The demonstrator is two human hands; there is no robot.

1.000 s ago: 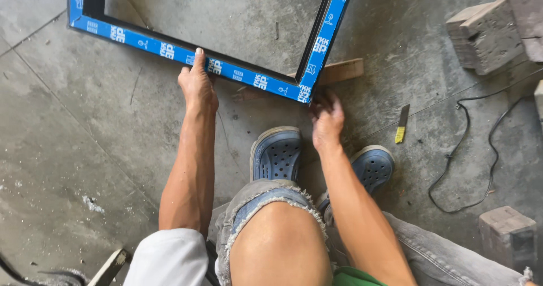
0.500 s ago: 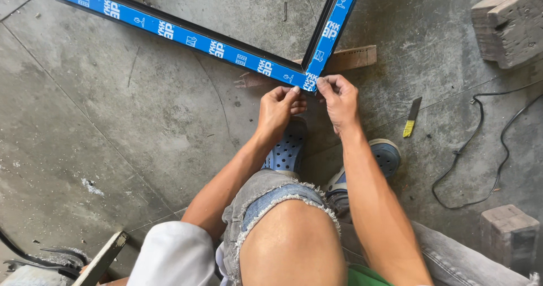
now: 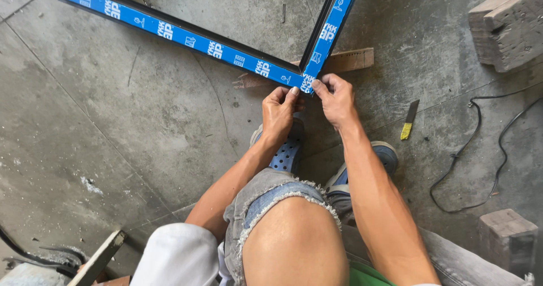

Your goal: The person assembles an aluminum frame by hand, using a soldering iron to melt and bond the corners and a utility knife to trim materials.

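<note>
A dark metal frame covered in blue protective film (image 3: 186, 36) lies on the concrete floor, its near corner right in front of me. My left hand (image 3: 280, 113) and my right hand (image 3: 336, 100) meet at that corner, fingertips pinching at the edge of the blue film. A strip of wood (image 3: 350, 59) lies under the corner. My bent knee and blue perforated clogs (image 3: 285, 153) sit below the hands.
A yellow-handled chisel (image 3: 408, 121) lies on the floor right of my right hand. A black cable (image 3: 481, 144) loops at the right. Wooden blocks (image 3: 509, 28) sit at the top right, another block (image 3: 506, 232) at the bottom right.
My left hand left the frame's long side and moved right to join my right hand at the corner. Both hands now pinch at the film there.
</note>
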